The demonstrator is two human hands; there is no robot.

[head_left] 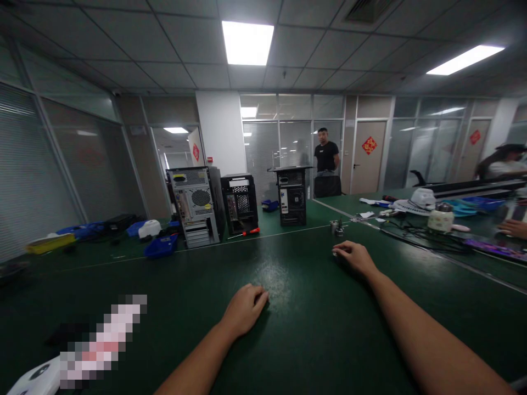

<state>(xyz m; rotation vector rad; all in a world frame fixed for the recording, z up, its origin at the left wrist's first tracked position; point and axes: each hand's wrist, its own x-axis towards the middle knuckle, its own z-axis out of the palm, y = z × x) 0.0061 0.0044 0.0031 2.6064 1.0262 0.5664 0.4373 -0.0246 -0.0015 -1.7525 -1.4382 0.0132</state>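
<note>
My left hand (247, 308) rests on the green table with its fingers curled in and nothing showing in them. Farther forward and to the right, my right hand (356, 258) pinches a tiny silvery piece (335, 253) at its fingertips, close to the tabletop; its kind is too small to make out. Just beyond that hand stand small metal parts (338, 229) in a tight group. A screwdriver (249, 232) with a red handle lies farther back, in front of a black open computer case (240, 204).
A grey-backed computer case (197, 206) and another black case (292, 196) stand along the back. Blue bins (161, 247) sit at left. Cables (424, 237) and a pale jar (440, 219) lie at right. A person (326, 153) stands behind; another person's hand (514, 227) is at right.
</note>
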